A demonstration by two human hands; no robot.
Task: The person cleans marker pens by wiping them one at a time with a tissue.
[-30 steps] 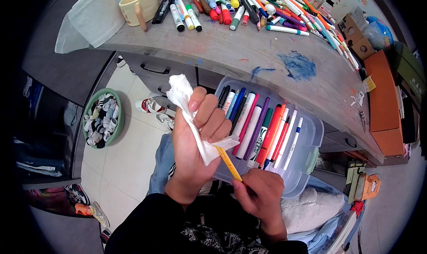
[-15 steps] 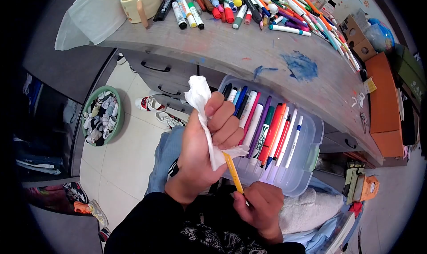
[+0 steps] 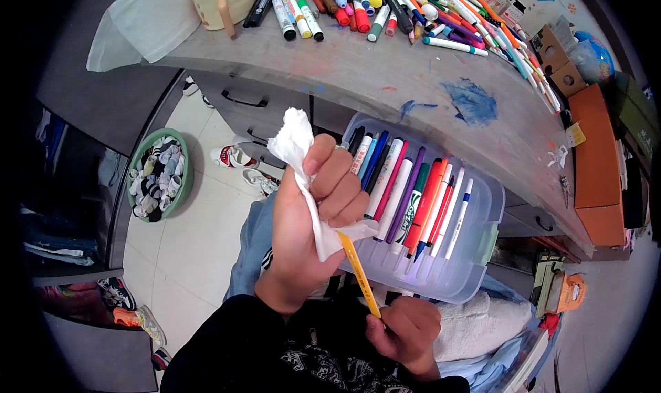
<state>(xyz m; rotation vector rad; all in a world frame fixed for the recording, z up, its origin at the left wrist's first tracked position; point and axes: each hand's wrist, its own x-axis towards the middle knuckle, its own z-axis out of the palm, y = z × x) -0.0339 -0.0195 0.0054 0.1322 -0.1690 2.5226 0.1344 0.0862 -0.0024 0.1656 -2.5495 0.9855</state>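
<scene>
My left hand (image 3: pixel 310 207) is closed around a crumpled white tissue (image 3: pixel 292 141), whose top sticks out above my fist. From the tissue's lower edge a slim yellow pencil (image 3: pixel 358 272) slants down to the right; its upper end is hidden in the tissue and fist. My right hand (image 3: pixel 406 331) is closed on the pencil's lower end, near my lap. Just beyond both hands sits a clear plastic box (image 3: pixel 475 269) with a row of markers, among them a green one (image 3: pixel 407 217) and an orange one (image 3: pixel 423 207).
Many pens and markers (image 3: pixel 447 11) lie piled on the grey desk (image 3: pixel 330 66), beside a cream mug (image 3: pixel 219 4) and white tissue sheets (image 3: pixel 148 24). Blue stains mark the desk. On the floor to the left stand a green basin (image 3: pixel 186 186) of socks and several shoes (image 3: pixel 234 157).
My left hand with the tissue has moved slightly up and left. My right hand is slightly lower, and more of the yellow pencil shows between them.
</scene>
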